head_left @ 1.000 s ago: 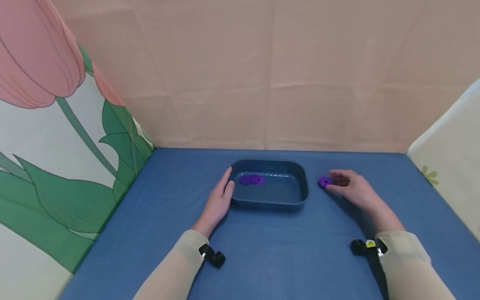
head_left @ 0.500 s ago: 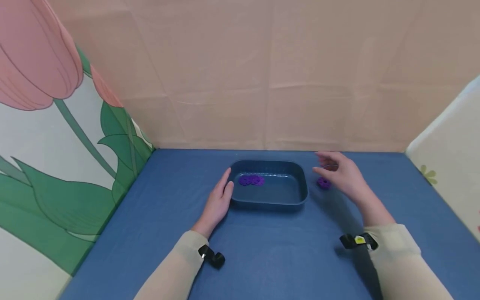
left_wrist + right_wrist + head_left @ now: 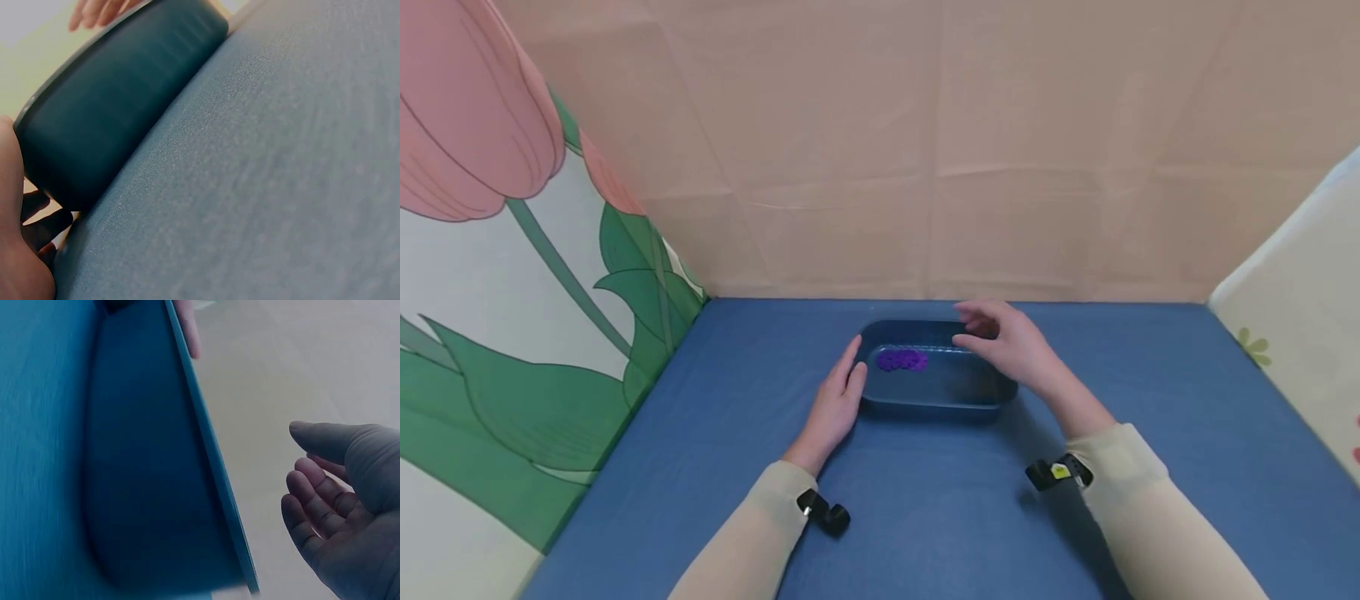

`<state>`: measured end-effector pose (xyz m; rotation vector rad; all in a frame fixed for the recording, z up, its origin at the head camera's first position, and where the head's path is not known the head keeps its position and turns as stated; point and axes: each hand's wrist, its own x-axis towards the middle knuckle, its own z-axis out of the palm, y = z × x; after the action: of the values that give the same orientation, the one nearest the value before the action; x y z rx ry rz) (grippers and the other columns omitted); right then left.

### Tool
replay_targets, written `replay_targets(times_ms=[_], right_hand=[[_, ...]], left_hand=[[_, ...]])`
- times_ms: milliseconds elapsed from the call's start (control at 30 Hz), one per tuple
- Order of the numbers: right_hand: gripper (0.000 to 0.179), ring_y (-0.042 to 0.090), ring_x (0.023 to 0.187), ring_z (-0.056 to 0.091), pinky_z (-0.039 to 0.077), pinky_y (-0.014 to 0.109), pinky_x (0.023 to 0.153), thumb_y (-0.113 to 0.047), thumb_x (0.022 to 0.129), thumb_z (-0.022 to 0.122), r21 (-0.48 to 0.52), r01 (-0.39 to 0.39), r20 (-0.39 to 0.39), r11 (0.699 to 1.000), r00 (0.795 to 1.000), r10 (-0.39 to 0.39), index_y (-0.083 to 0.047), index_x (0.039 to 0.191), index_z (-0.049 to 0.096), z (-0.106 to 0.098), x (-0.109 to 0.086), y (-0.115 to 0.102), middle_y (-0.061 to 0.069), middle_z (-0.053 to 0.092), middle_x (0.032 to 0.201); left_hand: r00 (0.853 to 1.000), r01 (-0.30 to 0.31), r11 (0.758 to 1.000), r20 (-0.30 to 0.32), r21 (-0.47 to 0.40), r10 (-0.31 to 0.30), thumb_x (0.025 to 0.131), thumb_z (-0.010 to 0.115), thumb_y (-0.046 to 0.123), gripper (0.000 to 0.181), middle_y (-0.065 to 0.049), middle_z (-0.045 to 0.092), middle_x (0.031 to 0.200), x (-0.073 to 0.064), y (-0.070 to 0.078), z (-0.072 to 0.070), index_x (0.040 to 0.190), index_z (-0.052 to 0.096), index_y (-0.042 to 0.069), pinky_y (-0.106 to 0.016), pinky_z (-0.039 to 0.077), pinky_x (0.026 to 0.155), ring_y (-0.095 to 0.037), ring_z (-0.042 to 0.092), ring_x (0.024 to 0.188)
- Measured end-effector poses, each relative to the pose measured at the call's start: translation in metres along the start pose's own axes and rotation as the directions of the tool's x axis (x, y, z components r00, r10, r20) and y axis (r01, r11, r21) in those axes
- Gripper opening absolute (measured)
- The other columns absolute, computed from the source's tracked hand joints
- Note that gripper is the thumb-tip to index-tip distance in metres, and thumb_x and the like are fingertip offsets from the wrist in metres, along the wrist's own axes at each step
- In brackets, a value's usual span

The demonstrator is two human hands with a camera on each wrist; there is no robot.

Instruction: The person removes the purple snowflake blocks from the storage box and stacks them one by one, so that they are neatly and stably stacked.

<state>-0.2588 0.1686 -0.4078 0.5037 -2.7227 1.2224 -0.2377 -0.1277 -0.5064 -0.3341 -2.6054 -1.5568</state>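
A dark blue rectangular tray (image 3: 936, 408) sits on the blue table. My left hand (image 3: 837, 396) rests against its left end, fingers fairly straight along the wall; in the left wrist view some fingers (image 3: 47, 228) show dark beside the tray's corner. Inside the tray, towards the left, lie flat purple flower-shaped pieces (image 3: 902, 359) side by side. Over the tray's right end is my right hand (image 3: 1011, 346), thumb and fingers apart and loosely bent. The right wrist view shows this hand (image 3: 350, 506) above the rim with nothing between its fingers.
The blue cloth-covered table (image 3: 925, 508) meets a beige cloth wall (image 3: 850, 167) behind the tray. A tulip-patterned panel (image 3: 550, 333) stands at left and a pale panel (image 3: 1300, 317) at right.
My right hand has left the purple flower-shaped piece on the table, lifted and moved left over the tray. Its wrist now covers the spot where that piece lay. My left hand stays put.
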Motion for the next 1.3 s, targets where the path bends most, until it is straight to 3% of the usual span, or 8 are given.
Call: replay_targets(times_ms=[133,367,667,867,1300], right_hand=[[0.046,0.015,0.103,0.056,0.048,0.042,0.091,-0.036,0.088,0.073,0.011,0.033,0.036,0.999,0.999,-0.034,-0.028,0.131,0.059,0.016,0.008,-0.006,-0.002,0.06,0.115],[0.046,0.016,0.107,0.056,0.045,0.042,0.096,-0.036,0.088,0.073,0.022,0.07,0.102,0.997,0.992,-0.072,-0.027,0.131,0.06,0.042,0.018,-0.01,0.001,0.062,0.119],[0.049,0.022,0.112,0.057,0.044,0.045,0.098,-0.043,0.087,0.072,-0.025,0.095,0.176,0.995,0.98,-0.09,-0.025,0.131,0.061,0.067,0.03,-0.007,0.002,0.064,0.121],[0.053,0.024,0.115,0.056,0.044,0.046,0.099,-0.039,0.085,0.075,-0.075,0.133,0.199,0.988,0.973,-0.116,-0.017,0.132,0.062,0.077,0.038,-0.006,0.005,0.065,0.121],[0.056,0.023,0.118,0.056,0.044,0.044,0.101,-0.034,0.085,0.077,-0.134,0.095,0.244,0.986,0.968,-0.06,-0.015,0.135,0.059,0.093,0.044,-0.002,0.005,0.061,0.127]], left_hand=[[1.0,0.002,1.0,0.001,0.0,-0.002,0.105,0.035,0.045,0.051,0.02,0.023,0.155,0.0,0.0,0.0,0.154,0.023,0.039,-0.045,0.024,0.115,-0.01,0.023,0.143],[1.0,0.018,1.0,-0.002,0.015,-0.018,0.101,0.03,0.06,0.056,0.021,0.024,0.154,0.0,0.0,0.001,0.154,0.022,0.042,-0.043,0.024,0.115,-0.009,0.024,0.142],[1.0,0.004,1.0,-0.021,0.022,-0.003,0.105,0.037,0.043,0.049,0.017,0.028,0.154,0.002,-0.003,0.002,0.153,0.025,0.04,-0.046,0.026,0.114,-0.012,0.028,0.141],[1.0,0.012,1.0,-0.013,0.012,-0.012,0.105,0.036,0.046,0.051,0.018,0.026,0.155,0.002,-0.003,0.003,0.154,0.024,0.04,-0.046,0.025,0.114,-0.011,0.027,0.142],[1.0,0.003,1.0,-0.002,0.007,-0.003,0.106,0.037,0.043,0.05,0.017,0.026,0.155,0.002,-0.003,0.003,0.154,0.024,0.039,-0.049,0.025,0.114,-0.013,0.027,0.142]])
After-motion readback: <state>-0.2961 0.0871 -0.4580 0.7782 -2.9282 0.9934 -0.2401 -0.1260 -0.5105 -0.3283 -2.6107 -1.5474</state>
